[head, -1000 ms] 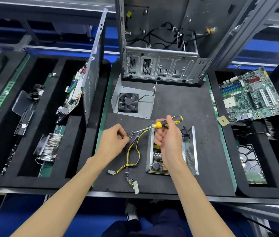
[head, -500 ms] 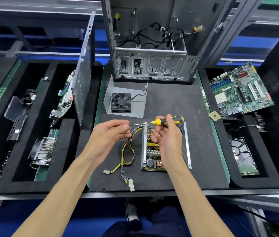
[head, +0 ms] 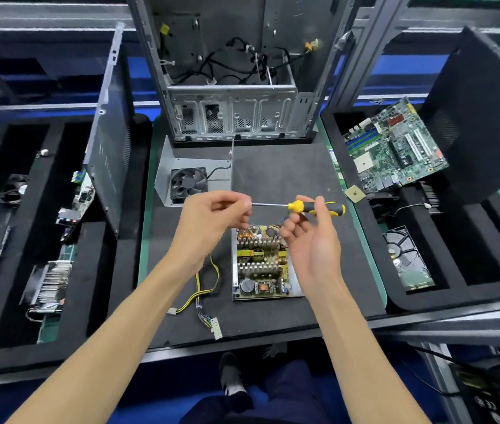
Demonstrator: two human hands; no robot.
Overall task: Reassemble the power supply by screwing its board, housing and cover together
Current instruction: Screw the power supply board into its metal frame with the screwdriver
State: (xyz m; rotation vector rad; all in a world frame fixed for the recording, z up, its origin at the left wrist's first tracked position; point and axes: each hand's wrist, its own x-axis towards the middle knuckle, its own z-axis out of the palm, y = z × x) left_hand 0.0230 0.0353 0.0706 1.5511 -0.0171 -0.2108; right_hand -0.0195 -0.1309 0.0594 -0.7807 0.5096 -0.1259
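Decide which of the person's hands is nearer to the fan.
Left. The left hand sits just in front of the fan; the right hand, holding the screwdriver, is farther off to the right.

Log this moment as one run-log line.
right hand: grips screwdriver | left hand: pinches its tip | power supply board: uncovered on mat

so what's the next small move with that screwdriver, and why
Probably lower the yellow-and-black screwdriver to the open power supply board. The right hand holds its handle level above the board, the left hand pinches at its tip, and no cover is on.
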